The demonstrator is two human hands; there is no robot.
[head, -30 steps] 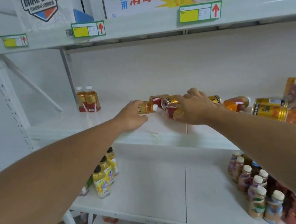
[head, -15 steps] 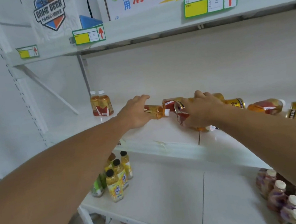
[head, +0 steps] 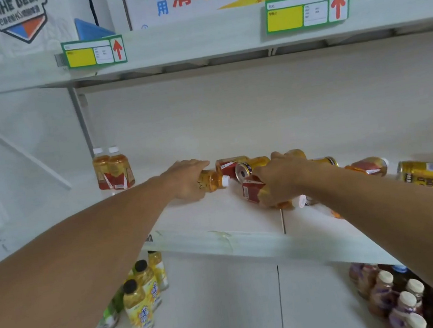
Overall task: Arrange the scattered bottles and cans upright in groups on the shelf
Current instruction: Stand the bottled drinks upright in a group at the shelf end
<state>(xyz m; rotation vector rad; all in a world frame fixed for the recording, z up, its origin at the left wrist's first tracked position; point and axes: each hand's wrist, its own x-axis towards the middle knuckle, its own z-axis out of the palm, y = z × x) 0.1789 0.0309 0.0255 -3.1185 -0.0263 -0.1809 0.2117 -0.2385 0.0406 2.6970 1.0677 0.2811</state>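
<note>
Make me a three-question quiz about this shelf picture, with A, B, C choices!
1. Where do the two upright amber bottles with white caps stand?
A. at the left back of the middle white shelf
B. on the top shelf
C. on the floor

2. How many of those upright amber bottles are there?
A. five
B. two
C. none

3. How is the small amber bottle under the left hand?
A. standing upright
B. lying on its side
C. hanging from a hook

Answers: 1 A, they stand by the left post; 2 B, two white caps show side by side; 3 B, its cap points sideways toward the right hand.
</note>
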